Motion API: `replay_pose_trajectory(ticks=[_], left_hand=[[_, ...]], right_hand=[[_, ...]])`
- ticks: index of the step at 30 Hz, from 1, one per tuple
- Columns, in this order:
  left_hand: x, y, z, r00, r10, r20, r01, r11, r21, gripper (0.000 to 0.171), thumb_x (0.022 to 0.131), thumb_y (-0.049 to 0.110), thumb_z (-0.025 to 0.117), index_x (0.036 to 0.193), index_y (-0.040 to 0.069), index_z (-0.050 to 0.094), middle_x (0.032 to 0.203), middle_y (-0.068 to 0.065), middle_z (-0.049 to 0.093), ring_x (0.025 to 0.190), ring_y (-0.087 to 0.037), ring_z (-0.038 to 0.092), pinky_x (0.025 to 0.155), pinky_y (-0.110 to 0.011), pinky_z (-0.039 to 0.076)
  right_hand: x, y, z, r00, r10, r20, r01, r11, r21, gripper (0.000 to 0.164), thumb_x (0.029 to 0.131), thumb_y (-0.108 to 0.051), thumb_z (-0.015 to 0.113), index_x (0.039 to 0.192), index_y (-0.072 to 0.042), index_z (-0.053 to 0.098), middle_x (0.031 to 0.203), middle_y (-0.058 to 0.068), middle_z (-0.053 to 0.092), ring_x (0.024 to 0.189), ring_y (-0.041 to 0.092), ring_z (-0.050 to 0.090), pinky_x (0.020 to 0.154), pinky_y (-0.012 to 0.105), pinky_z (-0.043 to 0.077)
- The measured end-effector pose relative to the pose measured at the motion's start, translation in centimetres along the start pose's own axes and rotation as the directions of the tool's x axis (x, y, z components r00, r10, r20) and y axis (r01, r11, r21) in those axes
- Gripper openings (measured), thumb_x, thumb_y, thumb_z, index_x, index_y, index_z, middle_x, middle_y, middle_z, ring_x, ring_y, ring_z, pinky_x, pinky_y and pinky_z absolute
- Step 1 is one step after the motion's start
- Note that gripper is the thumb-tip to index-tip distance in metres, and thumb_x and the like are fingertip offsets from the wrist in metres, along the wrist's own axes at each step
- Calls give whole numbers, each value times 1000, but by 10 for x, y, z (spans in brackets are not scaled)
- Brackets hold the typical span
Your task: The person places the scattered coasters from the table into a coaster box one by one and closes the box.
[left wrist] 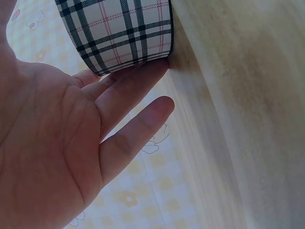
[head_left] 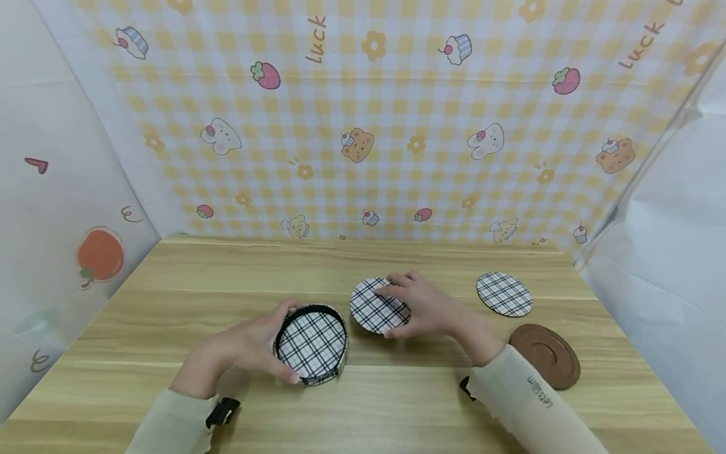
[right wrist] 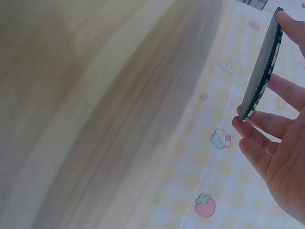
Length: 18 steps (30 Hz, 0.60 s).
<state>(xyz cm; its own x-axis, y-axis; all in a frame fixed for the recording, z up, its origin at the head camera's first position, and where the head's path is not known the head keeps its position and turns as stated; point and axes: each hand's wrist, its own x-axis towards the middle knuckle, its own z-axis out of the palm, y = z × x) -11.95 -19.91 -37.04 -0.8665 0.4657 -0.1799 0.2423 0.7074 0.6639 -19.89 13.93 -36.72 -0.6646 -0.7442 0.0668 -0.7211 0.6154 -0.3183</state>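
Note:
A round plaid coaster holder (head_left: pixel 343 366) with a black inner rim stands on the table, and a plaid coaster (head_left: pixel 313 343) shows inside it. My left hand (head_left: pixel 255 345) grips the holder's left side, thumb at the near edge and fingers round the far side. In the left wrist view the holder's plaid wall (left wrist: pixel 128 33) rests against the fingers. Just right of the holder, my right hand (head_left: pixel 428 307) pinches another plaid coaster (head_left: pixel 371 307) by its edges. Seen edge-on in the right wrist view, this coaster (right wrist: pixel 262 67) is held off the table, its plain underside showing.
Toward the back right of the wooden table (head_left: pixel 397 410) lies a loose plaid coaster (head_left: pixel 504 294). A brown round disc (head_left: pixel 539 353) with a ringed centre lies nearer, beside the right forearm. Behind the table hangs a yellow checked cloth (head_left: pixel 386 107), with white sheets (head_left: pixel 675 252) at the sides.

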Motion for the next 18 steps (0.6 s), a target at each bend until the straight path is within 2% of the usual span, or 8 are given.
replay_pose_trajectory(ticks=[9, 18], left_hand=[[0, 1, -1, 1000, -4, 1, 4, 1000, 16, 122, 57, 49, 92, 148, 8, 21, 130, -18, 57, 116, -34, 58, 98, -59, 48], [0, 1, -1, 1000, -9, 11, 8, 1000, 18, 121, 58, 49, 92, 148, 10, 22, 128, -16, 57, 113, -29, 58, 96, -54, 48]], right_hand=[[8, -18, 5, 999, -36, 21, 36, 999, 8, 76, 76, -49, 80, 141, -18, 56, 152, 19, 44, 129, 33, 46, 103, 52, 48], [15, -40, 8, 994, -60, 91, 57, 998, 32, 75, 79, -49, 78, 144, -20, 52, 155, 16, 39, 135, 32, 40, 103, 50, 49]])
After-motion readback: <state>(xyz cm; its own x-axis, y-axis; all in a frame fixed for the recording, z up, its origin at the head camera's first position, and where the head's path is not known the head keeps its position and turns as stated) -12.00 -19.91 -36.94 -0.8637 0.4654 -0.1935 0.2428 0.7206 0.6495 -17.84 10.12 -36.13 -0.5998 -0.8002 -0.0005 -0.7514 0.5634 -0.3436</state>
